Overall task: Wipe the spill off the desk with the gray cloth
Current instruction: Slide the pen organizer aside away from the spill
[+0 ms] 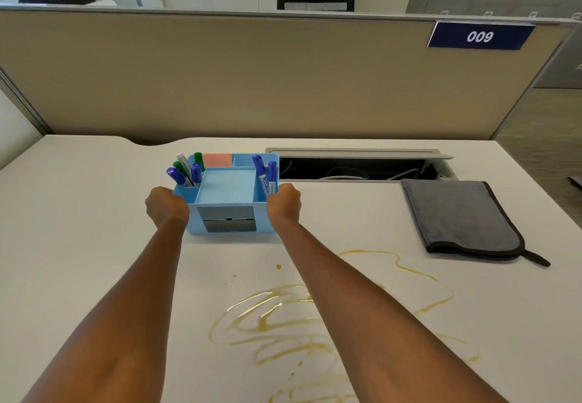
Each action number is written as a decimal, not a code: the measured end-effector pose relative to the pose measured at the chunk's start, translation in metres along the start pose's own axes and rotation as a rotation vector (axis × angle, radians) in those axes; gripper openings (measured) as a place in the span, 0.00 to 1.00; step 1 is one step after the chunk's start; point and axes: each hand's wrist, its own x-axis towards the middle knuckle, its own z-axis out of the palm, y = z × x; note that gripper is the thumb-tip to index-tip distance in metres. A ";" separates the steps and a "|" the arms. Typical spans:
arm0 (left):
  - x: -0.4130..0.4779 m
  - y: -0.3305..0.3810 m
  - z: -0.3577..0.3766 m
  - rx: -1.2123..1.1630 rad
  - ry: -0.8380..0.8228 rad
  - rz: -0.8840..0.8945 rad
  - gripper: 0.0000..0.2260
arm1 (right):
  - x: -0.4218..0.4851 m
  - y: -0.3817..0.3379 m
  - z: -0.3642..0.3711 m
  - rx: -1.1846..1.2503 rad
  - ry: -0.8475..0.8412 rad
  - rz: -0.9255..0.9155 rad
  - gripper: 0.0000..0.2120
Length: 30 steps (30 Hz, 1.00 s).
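Item 1, white tabletop [78,213]: carrying everything listed here, backed by a beige partition [252,81] wearing a blue "009" label [480,36]

Item 2, yellowish spill [283,317]: lying in looping streaks across the near centre of the tabletop, with a thin trail curling off to the right and small drops just beyond it; the right forearm is crossing over part of it

Item 3, gray cloth [459,217]: lying folded flat at the right of the tabletop, dark-edged, well apart from both hands and just beyond the spill's right trail

Item 4, light blue organizer [226,195]: sitting beyond the spill, holding blue and green markers [185,171] in its left compartment, two blue markers in its right, pink notes [217,159] at the back

Item 5, left hand [165,202]: pressing against the organizer's left side, fingers curling onto it

Item 6, right hand [283,201]: gripping the organizer's right side, fingers closing round its edge

Item 7, open cable tray [356,166]: sitting recessed behind the cloth, showing cables inside
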 end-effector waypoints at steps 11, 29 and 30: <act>-0.034 -0.009 0.017 -0.099 0.112 0.074 0.20 | 0.006 0.038 -0.025 -0.132 0.047 -0.097 0.19; -0.093 -0.080 0.068 0.516 -0.186 0.671 0.29 | 0.036 0.182 -0.213 -0.890 0.176 0.046 0.28; -0.092 -0.080 0.068 0.519 -0.188 0.666 0.30 | 0.037 0.185 -0.214 -0.901 0.164 0.057 0.28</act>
